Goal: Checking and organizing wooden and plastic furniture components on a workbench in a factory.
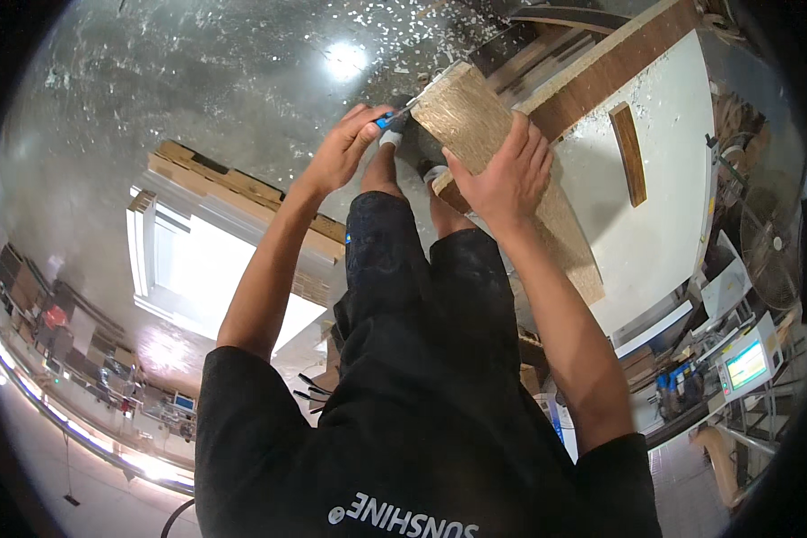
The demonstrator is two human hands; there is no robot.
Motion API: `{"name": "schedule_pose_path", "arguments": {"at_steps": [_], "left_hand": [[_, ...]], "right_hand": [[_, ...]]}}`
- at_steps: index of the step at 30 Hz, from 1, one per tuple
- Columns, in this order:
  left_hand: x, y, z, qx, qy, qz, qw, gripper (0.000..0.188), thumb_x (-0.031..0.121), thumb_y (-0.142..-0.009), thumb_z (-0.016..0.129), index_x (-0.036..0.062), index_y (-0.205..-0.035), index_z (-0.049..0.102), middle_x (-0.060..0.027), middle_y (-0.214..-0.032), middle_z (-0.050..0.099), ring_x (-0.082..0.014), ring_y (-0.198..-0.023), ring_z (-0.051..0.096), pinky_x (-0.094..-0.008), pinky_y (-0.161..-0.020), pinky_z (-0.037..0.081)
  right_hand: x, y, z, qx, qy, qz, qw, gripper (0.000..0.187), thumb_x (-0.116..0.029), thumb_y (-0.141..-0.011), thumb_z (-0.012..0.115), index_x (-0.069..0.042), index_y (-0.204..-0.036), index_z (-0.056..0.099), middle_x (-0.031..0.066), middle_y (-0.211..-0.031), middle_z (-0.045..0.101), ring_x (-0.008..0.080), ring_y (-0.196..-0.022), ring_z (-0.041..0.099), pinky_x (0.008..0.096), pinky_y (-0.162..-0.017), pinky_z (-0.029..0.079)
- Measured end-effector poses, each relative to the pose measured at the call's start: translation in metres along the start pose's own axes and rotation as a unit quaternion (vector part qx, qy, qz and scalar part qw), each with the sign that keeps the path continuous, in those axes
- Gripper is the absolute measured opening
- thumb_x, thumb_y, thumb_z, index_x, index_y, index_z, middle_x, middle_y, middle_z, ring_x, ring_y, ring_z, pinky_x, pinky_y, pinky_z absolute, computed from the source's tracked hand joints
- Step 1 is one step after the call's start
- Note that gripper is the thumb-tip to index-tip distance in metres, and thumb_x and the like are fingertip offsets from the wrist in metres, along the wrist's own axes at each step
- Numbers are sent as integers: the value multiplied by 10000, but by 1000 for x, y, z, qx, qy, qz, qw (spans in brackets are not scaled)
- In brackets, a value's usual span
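Observation:
In my left hand (342, 151) is a slim blue-handled utility knife (386, 119), the fingers closed around it. Its metal tip reaches the near left corner of a long light-brown wood board (462, 112); whether it touches the edge I cannot tell. My right hand (509, 175) grips that board from above, thumb on the left side and fingers spread over its face. The board lies tilted across my right side, and my right forearm hides part of its lower length.
A white panel (663, 251) at the right carries a curved brown wood strip (629, 154); a wooden beam (601, 81) runs along its far edge. White panels (208, 260) are stacked at the left. White chips (394, 36) litter the floor. A fan (774, 242) and a lit screen (745, 365) stand far right.

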State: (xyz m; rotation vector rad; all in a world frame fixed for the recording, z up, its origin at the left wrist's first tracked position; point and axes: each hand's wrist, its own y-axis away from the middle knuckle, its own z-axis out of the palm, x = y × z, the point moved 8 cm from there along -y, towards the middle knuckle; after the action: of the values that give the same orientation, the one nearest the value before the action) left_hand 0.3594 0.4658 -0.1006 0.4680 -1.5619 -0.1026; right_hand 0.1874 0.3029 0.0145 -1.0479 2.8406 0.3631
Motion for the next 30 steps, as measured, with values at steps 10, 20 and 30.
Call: {"name": "schedule_pose_path", "arguments": {"at_steps": [10,20,30], "left_hand": [[13,-41,6,3,-42,52,998,491,376,-1165,458,-15,-1408,631,-191,-1234,690,-350,-1154,625,-436,-1101,439],[5,-25,6,27,-38,52,998,463,345,-1160,481,-12,-1418,626,-150,-1182,665,-300,-1098,608,-394,-1029,463],[22,-82,16,10,6,50,999,562,449,-1148,471,-15,-1419,637,-178,-1227,666,-327,-1198,613,-417,-1090,453]], "right_hand": [[0,-1,-1,-13,-3,2,1000,1080,-588,-748,880,32,-1488,395,221,-1281,541,422,-1189,528,547,-1033,415],[0,-1,-2,-18,-9,-1,1000,1067,-586,-747,879,34,-1478,411,220,-1291,544,417,-1180,535,538,-1028,421],[1,-3,-2,-10,-10,1,1000,1040,-573,-748,878,21,-1470,422,213,-1293,547,414,-1175,539,538,-1023,422]]}}
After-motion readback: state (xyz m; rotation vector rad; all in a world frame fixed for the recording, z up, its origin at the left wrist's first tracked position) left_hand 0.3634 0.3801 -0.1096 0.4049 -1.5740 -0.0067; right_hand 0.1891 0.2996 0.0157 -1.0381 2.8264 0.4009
